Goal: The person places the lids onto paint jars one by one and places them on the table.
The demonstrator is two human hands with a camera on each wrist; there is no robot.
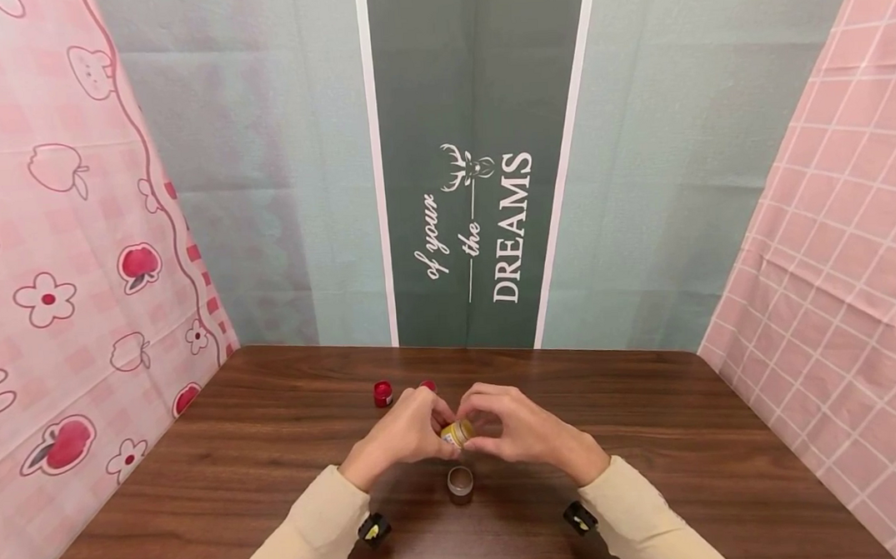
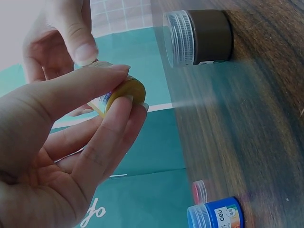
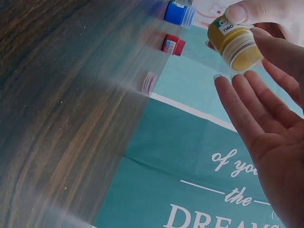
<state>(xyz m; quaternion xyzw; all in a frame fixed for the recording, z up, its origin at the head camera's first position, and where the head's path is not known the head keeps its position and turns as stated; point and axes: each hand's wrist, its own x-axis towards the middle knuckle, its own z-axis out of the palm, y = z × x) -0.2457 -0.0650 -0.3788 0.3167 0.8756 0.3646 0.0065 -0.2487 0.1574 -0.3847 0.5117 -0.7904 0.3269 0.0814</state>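
Above the wood table, centrally, I had the left hand gripping a yellow-filled jar; whether the right hand grasped its lid, I couldn't tell. Nearer stood a brown-filled jar.

Glossy, smooth plastic gleamed on the yellow jar; the brown jar wore a clear plastic lid with a ribbed edge! The table showed softly shiny wood grain, the green backdrop creased, matt cloth.
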